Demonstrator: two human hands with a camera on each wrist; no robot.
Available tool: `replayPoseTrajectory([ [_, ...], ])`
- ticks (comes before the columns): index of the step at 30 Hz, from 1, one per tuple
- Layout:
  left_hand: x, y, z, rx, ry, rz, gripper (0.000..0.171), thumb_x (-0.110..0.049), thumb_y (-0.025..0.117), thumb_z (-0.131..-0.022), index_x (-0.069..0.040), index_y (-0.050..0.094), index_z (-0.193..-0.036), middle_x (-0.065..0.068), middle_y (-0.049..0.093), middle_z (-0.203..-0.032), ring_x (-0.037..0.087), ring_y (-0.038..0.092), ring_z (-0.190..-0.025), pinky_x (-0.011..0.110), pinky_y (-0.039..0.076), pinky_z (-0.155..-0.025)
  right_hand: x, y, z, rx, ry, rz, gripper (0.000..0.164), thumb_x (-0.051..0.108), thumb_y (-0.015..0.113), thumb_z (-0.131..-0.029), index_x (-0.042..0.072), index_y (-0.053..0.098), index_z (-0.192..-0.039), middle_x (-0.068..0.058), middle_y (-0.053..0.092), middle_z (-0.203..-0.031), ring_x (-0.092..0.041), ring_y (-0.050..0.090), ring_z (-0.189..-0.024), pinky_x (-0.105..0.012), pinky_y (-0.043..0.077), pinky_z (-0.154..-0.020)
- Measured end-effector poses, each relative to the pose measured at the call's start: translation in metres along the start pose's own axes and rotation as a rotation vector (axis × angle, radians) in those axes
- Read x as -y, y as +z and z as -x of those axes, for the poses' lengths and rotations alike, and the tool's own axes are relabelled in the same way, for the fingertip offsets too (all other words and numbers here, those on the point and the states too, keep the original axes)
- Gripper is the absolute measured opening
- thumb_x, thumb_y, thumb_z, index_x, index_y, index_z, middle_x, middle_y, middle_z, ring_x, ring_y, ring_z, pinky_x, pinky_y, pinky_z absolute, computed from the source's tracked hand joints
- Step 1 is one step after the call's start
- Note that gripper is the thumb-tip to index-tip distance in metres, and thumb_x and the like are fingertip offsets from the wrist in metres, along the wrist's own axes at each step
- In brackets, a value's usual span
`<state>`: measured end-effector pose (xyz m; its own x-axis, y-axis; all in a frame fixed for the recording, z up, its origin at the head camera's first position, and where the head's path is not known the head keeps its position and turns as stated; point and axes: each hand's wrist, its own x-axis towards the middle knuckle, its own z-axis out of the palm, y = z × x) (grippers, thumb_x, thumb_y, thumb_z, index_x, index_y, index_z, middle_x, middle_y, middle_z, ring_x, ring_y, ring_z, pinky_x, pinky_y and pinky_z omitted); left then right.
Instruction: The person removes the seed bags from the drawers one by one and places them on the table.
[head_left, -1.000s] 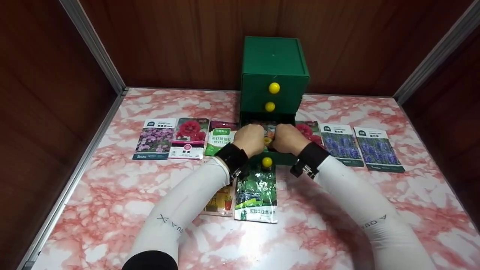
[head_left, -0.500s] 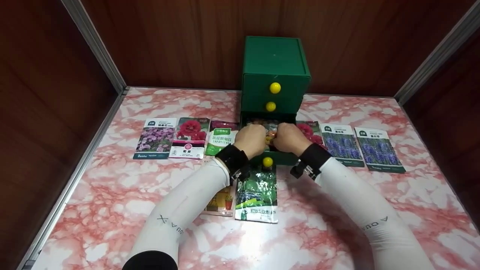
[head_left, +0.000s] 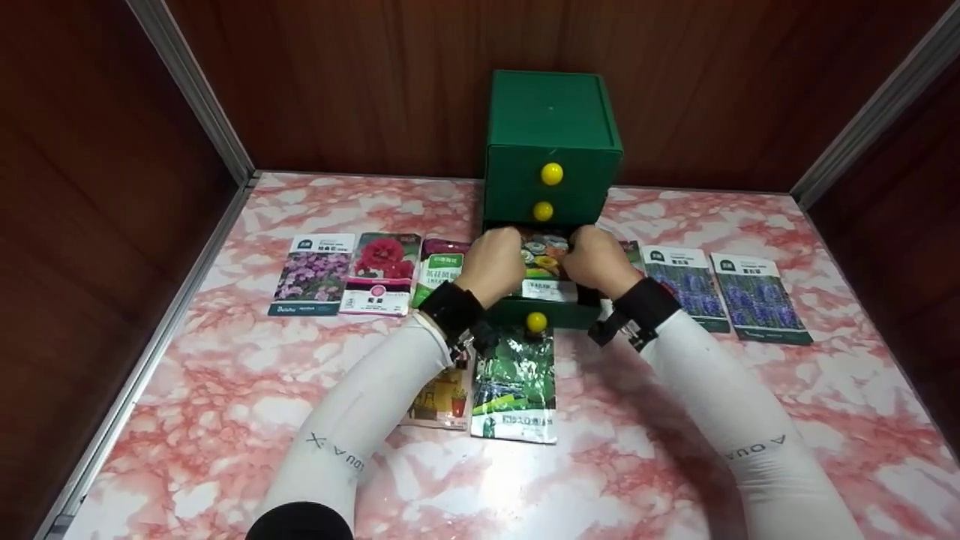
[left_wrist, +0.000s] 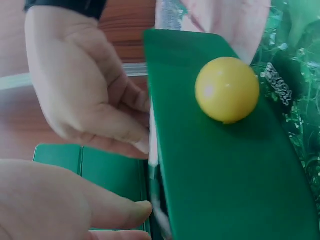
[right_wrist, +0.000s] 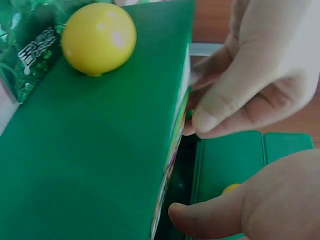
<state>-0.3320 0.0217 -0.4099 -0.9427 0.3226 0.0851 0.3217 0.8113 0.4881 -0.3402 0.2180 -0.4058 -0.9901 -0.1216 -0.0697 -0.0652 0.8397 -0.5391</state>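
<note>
A green chest of drawers [head_left: 553, 180] with yellow knobs stands at the back, its lowest drawer [head_left: 510, 313] pulled out. In that drawer a seed packet [head_left: 547, 262] shows flowers and a white lower strip. My left hand [head_left: 493, 266] holds the packet's left side with curled fingers. On the opposite side my right hand [head_left: 598, 259] grips the right edge between thumb and fingers. The right wrist view shows the packet's coloured edge [right_wrist: 176, 135] just above the drawer front [right_wrist: 110, 135]. Most fingertips are hidden in the head view.
Left of the drawer lie a purple-flower packet [head_left: 313, 274], a red-flower packet [head_left: 382, 270] and a green-white packet [head_left: 441, 271]. Two lavender packets [head_left: 684, 289] [head_left: 761, 300] lie to the right. In front, a green packet [head_left: 515, 390] and an orange packet [head_left: 444, 397] lie on the marbled table [head_left: 637, 465].
My hands have moved farther apart and slightly up. The packet between them shows more, including its white lower strip. The drawer stays pulled out.
</note>
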Motion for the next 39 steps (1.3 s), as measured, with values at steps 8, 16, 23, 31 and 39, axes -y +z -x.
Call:
replayPoseTrajectory([
  [8, 0.012, -0.012, 0.002, -0.048, -0.07, 0.202, 0.044, -0.006, 0.074, -0.1, -0.016, 0.042, -0.072, -0.003, 0.031, -0.073, 0.017, 0.034, -0.066, 0.032, 0.028, -0.063, -0.011, -0.013, 0.003, -0.004, 0.034, -0.166, 0.013, 0.01, 0.078, -0.1, -0.001, 0.075, -0.094, -0.008, 0.066, -0.084, -0.022, 0.061, -0.072, -0.032, 0.047, -0.062],
  [16, 0.013, -0.014, 0.017, -0.031, -0.1, 0.331, 0.023, -0.015, 0.088, -0.095, -0.001, 0.07, -0.096, 0.003, 0.05, -0.083, 0.021, 0.049, -0.079, 0.032, 0.039, -0.073, -0.017, -0.02, 0.02, 0.018, 0.027, -0.304, 0.036, 0.008, 0.08, -0.101, -0.012, 0.073, -0.13, -0.021, 0.077, -0.099, -0.016, 0.07, -0.072, -0.025, 0.056, -0.069],
  [23, 0.007, -0.011, 0.034, -0.012, -0.101, 0.383, 0.044, -0.018, 0.087, -0.098, 0.003, 0.069, -0.132, 0.015, 0.069, -0.115, 0.024, 0.06, -0.095, 0.037, 0.051, -0.089, -0.024, -0.021, 0.039, 0.044, 0.022, -0.379, 0.054, 0.005, 0.074, -0.104, -0.014, 0.058, -0.151, -0.028, 0.073, -0.12, -0.017, 0.072, -0.084, -0.026, 0.06, -0.074],
  [31, 0.001, -0.006, 0.045, -0.003, -0.066, 0.397, 0.055, -0.017, 0.09, -0.095, 0.006, 0.065, -0.138, 0.017, 0.069, -0.122, 0.024, 0.059, -0.096, 0.038, 0.051, -0.089, -0.035, -0.021, 0.059, 0.052, -0.033, -0.406, 0.053, 0.004, 0.073, -0.106, -0.012, 0.056, -0.153, -0.003, 0.057, -0.081, -0.017, 0.057, -0.079, -0.033, 0.047, -0.081],
  [39, -0.006, -0.002, 0.056, 0.023, -0.054, 0.43, 0.064, -0.018, 0.088, -0.098, 0.005, 0.061, -0.15, 0.017, 0.066, -0.131, 0.021, 0.066, -0.094, 0.036, 0.056, -0.088, -0.042, -0.023, 0.077, 0.048, -0.017, -0.465, 0.054, 0.008, 0.077, -0.104, -0.011, 0.057, -0.151, -0.015, 0.069, -0.104, -0.021, 0.07, -0.085, -0.031, 0.06, -0.076],
])
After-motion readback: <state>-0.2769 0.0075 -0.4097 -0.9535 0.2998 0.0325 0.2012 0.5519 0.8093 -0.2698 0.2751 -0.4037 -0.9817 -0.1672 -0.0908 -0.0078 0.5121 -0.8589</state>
